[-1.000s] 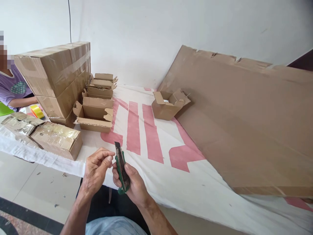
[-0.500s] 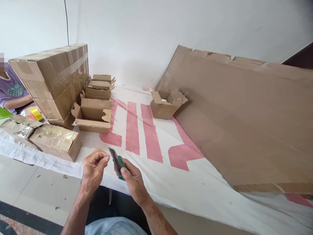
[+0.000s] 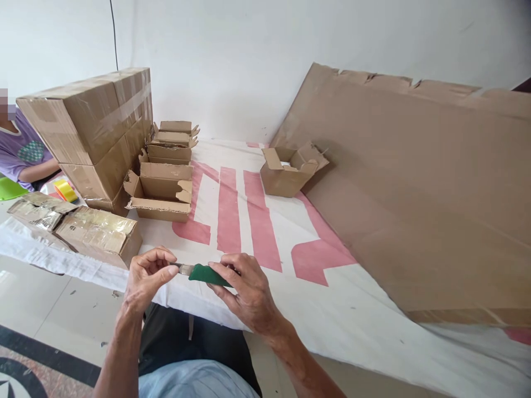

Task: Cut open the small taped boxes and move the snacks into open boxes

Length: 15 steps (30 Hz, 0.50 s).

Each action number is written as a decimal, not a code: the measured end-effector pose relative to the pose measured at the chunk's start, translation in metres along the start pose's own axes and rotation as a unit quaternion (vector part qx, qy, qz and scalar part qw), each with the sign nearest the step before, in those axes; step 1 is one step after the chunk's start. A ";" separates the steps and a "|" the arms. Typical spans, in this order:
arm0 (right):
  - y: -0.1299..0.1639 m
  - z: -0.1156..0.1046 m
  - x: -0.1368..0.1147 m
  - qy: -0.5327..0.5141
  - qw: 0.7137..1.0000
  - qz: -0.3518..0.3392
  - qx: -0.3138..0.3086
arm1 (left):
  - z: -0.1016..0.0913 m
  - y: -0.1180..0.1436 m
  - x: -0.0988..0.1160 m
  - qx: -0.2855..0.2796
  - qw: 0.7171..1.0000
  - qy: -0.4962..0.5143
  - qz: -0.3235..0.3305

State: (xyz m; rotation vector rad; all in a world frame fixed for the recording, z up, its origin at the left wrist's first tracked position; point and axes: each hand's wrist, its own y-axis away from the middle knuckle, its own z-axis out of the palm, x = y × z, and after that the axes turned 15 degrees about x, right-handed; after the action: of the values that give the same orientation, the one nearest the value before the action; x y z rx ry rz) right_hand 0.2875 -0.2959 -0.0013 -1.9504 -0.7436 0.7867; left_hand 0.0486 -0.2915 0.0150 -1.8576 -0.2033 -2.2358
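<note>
Room: hands are over the near edge of the table (image 3: 257,232); bare cloth ahead.
Right hand (image 3: 249,287): closed around green cutter (image 3: 205,273), held level.
Left hand (image 3: 145,273): fingertips pinch the blade tip.

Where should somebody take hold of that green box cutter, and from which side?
Probably by the green handle of the box cutter, from the right end, where the right hand already wraps it. The cutter lies roughly level with its metal blade pointing left, where the left hand pinches the tip. The handle is the thicker, safe part; the blade end is best avoided.
</note>
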 end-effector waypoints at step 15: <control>0.043 -0.006 0.024 -0.057 0.991 0.117 0.021 | -0.019 0.015 -0.006 0.040 0.988 -0.147 -0.001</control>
State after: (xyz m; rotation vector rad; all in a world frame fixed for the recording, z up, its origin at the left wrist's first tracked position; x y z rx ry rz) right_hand 0.3151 -0.2990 -0.0421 -1.9896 -0.5643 1.0546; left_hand 0.0352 -0.3108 0.0053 -2.1356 -0.3384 -1.9157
